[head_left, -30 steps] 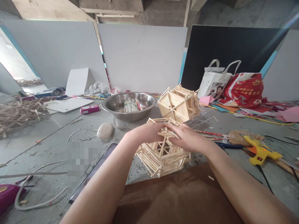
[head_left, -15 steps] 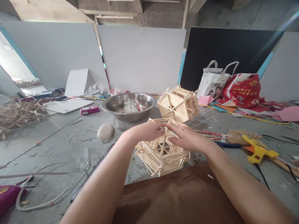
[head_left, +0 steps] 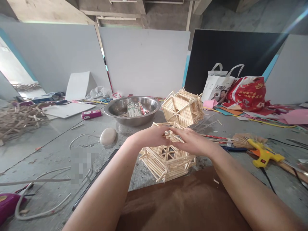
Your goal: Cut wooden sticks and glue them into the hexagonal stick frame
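A hexagonal frame of pale wooden sticks rests in front of me, its near wall of stacked sticks showing and spokes crossing inside. My left hand reaches over its far part from the left, fingers bent and pinched on it. From the right, my right hand meets it there, thumb and fingers closing on the same part. The fingertips of both hands nearly touch and cover what lies between them. Just behind stands a second stick frame, tilted to show its spoked face.
A steel basin holding packaged sticks stands behind. A white mouse-shaped object lies left, beside cables. To the right are a yellow glue gun, a red bag and coloured paper. A brown sheet lies nearest me.
My right thumb has moved left and closed towards my left hand over the stick frame. The frame stays in place; the view has shifted slightly.
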Motion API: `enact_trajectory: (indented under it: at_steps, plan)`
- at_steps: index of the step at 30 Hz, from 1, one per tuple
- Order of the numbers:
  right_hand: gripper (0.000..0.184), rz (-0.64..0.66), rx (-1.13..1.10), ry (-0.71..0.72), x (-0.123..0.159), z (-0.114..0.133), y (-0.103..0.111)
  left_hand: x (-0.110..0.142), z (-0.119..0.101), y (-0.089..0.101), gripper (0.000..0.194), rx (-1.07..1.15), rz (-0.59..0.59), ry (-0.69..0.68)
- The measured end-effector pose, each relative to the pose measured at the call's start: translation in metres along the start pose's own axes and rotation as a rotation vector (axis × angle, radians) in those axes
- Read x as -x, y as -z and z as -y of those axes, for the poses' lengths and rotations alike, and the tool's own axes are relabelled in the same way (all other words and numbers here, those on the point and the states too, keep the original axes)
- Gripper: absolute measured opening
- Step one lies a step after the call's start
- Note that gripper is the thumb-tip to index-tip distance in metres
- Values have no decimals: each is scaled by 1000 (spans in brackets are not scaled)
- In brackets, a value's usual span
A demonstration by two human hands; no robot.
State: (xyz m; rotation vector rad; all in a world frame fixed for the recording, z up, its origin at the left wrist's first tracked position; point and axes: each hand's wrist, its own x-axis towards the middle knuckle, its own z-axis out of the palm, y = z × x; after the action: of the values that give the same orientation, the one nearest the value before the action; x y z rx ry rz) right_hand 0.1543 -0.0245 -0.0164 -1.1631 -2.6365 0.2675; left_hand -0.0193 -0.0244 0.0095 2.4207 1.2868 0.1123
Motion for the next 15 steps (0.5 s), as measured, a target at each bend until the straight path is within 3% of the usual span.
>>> enact_trajectory:
  at_steps: [5, 9, 12, 15]
  plan:
    - [60, 13, -11, -38, 3, -3, 6, -1, 3, 2, 53, 73, -11, -69]
    - [66, 55, -76, -90, 9, -7, 27, -2, 10, 4, 61, 43, -25, -5]
    - [59, 40, -160, -113, 15, -13, 46, -2, 10, 7, 61, 9, -61, 61]
    - [50, -76, -296, -86, 19, -20, 58, 5, 2, 14, 53, -54, -165, 118]
